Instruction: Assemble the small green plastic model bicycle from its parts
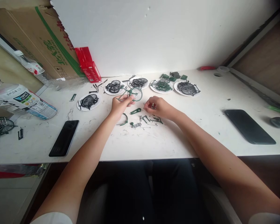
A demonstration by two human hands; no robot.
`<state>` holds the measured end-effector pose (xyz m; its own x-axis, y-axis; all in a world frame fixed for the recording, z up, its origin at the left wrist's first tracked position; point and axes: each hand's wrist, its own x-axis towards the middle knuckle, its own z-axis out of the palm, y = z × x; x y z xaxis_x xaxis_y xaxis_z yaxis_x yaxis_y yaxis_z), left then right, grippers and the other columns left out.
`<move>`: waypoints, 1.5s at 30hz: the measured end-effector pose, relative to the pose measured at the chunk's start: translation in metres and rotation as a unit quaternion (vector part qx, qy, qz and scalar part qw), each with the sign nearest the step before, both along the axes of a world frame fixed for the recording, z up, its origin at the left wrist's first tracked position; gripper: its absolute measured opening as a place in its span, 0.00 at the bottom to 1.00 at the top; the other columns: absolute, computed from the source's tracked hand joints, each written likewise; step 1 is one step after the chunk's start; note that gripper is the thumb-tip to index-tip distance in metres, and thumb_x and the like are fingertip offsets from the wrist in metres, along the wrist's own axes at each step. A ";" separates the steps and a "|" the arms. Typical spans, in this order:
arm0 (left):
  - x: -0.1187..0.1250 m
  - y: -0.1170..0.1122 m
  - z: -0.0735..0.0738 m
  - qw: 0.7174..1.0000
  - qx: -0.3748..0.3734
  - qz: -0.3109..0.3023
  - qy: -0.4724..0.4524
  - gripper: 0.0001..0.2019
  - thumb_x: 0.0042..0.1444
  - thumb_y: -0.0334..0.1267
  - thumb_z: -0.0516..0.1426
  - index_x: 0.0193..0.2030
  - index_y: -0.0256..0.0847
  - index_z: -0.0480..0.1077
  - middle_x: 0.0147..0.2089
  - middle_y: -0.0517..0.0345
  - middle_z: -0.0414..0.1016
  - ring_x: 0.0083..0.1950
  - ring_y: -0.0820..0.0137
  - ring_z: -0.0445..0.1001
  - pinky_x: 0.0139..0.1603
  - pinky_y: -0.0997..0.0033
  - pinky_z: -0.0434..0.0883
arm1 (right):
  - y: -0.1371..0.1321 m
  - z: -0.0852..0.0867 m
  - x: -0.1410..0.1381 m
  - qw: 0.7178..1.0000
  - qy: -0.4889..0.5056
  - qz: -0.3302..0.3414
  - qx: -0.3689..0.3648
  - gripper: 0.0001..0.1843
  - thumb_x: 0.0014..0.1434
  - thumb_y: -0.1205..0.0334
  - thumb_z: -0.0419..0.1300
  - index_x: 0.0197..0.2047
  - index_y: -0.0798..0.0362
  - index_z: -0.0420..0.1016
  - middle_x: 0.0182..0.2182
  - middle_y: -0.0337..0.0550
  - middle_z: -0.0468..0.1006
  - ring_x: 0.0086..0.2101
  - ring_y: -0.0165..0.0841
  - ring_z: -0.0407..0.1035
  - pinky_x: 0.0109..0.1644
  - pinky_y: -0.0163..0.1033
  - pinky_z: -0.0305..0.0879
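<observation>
Right, a wide white table [200, 133] fills the view, with a cardboard box [37, 37] leaning at its far left. A black phone [249, 126] lies flat on the right and a second phone [64, 137] sits by the left arm. Paper plates [80, 105] of wheel parts line the back. Just in front of them, the left hand [121, 105] pinches the small green bicycle [133, 92] by its frame, with the wheel to the right. The right hand [157, 107] is close beside it, fingers curled around a tiny silvery piece [152, 105]. Loose green parts [135, 111] lie scattered below both hands.
</observation>
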<state>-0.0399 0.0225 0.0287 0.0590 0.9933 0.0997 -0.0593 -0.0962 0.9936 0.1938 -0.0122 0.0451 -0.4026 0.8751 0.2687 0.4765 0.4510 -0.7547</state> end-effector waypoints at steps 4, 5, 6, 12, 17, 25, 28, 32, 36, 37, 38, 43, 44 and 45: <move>0.000 0.000 -0.001 1.000 0.003 -0.001 0.006 0.22 0.48 0.57 0.75 0.35 0.39 0.80 0.38 0.51 0.84 0.37 0.64 0.85 0.40 0.68 0.75 | 0.005 -0.007 0.000 0.994 0.102 -0.030 -0.031 0.22 0.67 0.39 0.66 0.41 0.51 0.78 0.35 0.45 0.78 0.32 0.34 0.66 0.36 0.42 0.66; 0.000 0.000 -0.001 1.000 0.002 -0.004 0.008 0.22 0.48 0.57 0.75 0.35 0.40 0.80 0.38 0.52 0.84 0.37 0.65 0.84 0.40 0.68 0.75 | 0.007 -0.009 0.000 0.991 0.122 -0.031 -0.037 0.25 0.66 0.35 0.66 0.42 0.51 0.77 0.34 0.44 0.77 0.31 0.33 0.65 0.35 0.41 0.65; 0.001 -0.001 -0.001 1.000 0.001 -0.007 0.010 0.22 0.48 0.57 0.75 0.35 0.40 0.80 0.38 0.52 0.84 0.36 0.65 0.84 0.39 0.68 0.75 | 0.008 -0.012 0.000 0.989 0.139 -0.029 -0.045 0.28 0.65 0.32 0.66 0.42 0.51 0.76 0.32 0.42 0.75 0.30 0.32 0.64 0.33 0.40 0.64; 0.003 -0.004 -0.001 0.999 -0.005 -0.039 0.016 0.24 0.46 0.60 0.75 0.36 0.41 0.81 0.39 0.53 0.84 0.35 0.66 0.84 0.40 0.67 0.75 | 0.010 -0.017 -0.005 0.981 0.179 -0.029 -0.066 0.33 0.60 0.26 0.67 0.40 0.51 0.73 0.27 0.38 0.71 0.29 0.31 0.62 0.31 0.39 0.61; 0.004 -0.005 -0.001 0.998 0.005 -0.053 0.024 0.25 0.47 0.61 0.75 0.38 0.41 0.82 0.42 0.51 0.86 0.36 0.66 0.83 0.38 0.69 0.75 | 0.009 -0.018 -0.007 0.978 0.196 -0.033 -0.068 0.33 0.59 0.26 0.68 0.40 0.50 0.73 0.28 0.38 0.70 0.28 0.31 0.62 0.32 0.39 0.61; 0.004 -0.006 -0.002 0.998 0.010 -0.054 0.028 0.23 0.48 0.60 0.75 0.38 0.41 0.82 0.42 0.51 0.86 0.36 0.66 0.83 0.38 0.69 0.74 | 0.010 -0.020 -0.006 0.978 0.190 -0.019 -0.080 0.32 0.59 0.27 0.68 0.41 0.50 0.74 0.27 0.37 0.70 0.28 0.31 0.62 0.30 0.38 0.62; 0.004 -0.006 -0.001 0.998 0.005 -0.055 0.027 0.24 0.47 0.59 0.75 0.38 0.41 0.83 0.42 0.52 0.86 0.36 0.66 0.83 0.37 0.69 0.73 | 0.009 -0.018 -0.006 0.980 0.184 -0.018 -0.075 0.32 0.60 0.27 0.68 0.40 0.51 0.75 0.28 0.38 0.71 0.29 0.31 0.63 0.31 0.38 0.63; 0.004 -0.006 -0.001 0.998 0.006 -0.057 0.022 0.23 0.48 0.58 0.75 0.38 0.40 0.83 0.42 0.52 0.85 0.35 0.67 0.83 0.37 0.70 0.73 | 0.009 -0.018 -0.006 0.981 0.177 -0.021 -0.071 0.33 0.60 0.26 0.67 0.40 0.51 0.75 0.28 0.38 0.71 0.29 0.31 0.64 0.31 0.38 0.63; 0.005 -0.006 -0.001 0.998 0.009 -0.055 0.024 0.25 0.46 0.59 0.75 0.38 0.39 0.83 0.41 0.51 0.85 0.34 0.67 0.83 0.36 0.71 0.73 | 0.010 -0.020 -0.006 0.982 0.174 -0.019 -0.066 0.32 0.61 0.28 0.67 0.40 0.52 0.75 0.27 0.38 0.71 0.28 0.30 0.62 0.30 0.37 0.61; 0.005 -0.005 -0.002 0.998 0.010 -0.054 0.025 0.25 0.45 0.59 0.76 0.38 0.39 0.83 0.41 0.51 0.85 0.34 0.67 0.83 0.36 0.71 0.73 | 0.010 -0.021 -0.006 0.982 0.174 -0.018 -0.065 0.32 0.62 0.28 0.67 0.40 0.52 0.75 0.27 0.37 0.70 0.28 0.30 0.62 0.29 0.37 0.61; 0.005 -0.005 -0.002 0.998 0.011 -0.054 0.024 0.25 0.45 0.59 0.76 0.38 0.39 0.83 0.41 0.51 0.85 0.34 0.67 0.83 0.35 0.71 0.73 | 0.010 -0.021 -0.006 0.982 0.174 -0.018 -0.065 0.31 0.62 0.29 0.67 0.40 0.52 0.75 0.27 0.37 0.70 0.28 0.30 0.62 0.29 0.37 0.61; 0.006 -0.005 -0.003 0.998 0.013 -0.057 0.018 0.25 0.44 0.58 0.76 0.38 0.38 0.83 0.41 0.50 0.85 0.33 0.68 0.82 0.34 0.71 0.73 | 0.009 -0.021 -0.007 0.982 0.171 -0.028 -0.070 0.31 0.63 0.28 0.66 0.40 0.51 0.74 0.27 0.37 0.69 0.28 0.30 0.61 0.29 0.37 0.60; 0.006 -0.005 -0.003 0.998 0.014 -0.057 0.017 0.25 0.44 0.57 0.76 0.38 0.38 0.83 0.41 0.50 0.85 0.33 0.68 0.82 0.34 0.71 0.73 | 0.009 -0.021 -0.007 0.983 0.169 -0.029 -0.072 0.31 0.63 0.28 0.66 0.40 0.51 0.74 0.27 0.37 0.69 0.28 0.30 0.60 0.29 0.37 0.60; 0.006 -0.005 -0.003 0.998 0.015 -0.057 0.017 0.24 0.45 0.57 0.76 0.38 0.38 0.83 0.41 0.51 0.85 0.33 0.68 0.82 0.35 0.71 0.73 | 0.009 -0.020 -0.007 0.983 0.168 -0.030 -0.072 0.32 0.62 0.27 0.66 0.40 0.51 0.74 0.27 0.38 0.69 0.28 0.30 0.60 0.29 0.37 0.60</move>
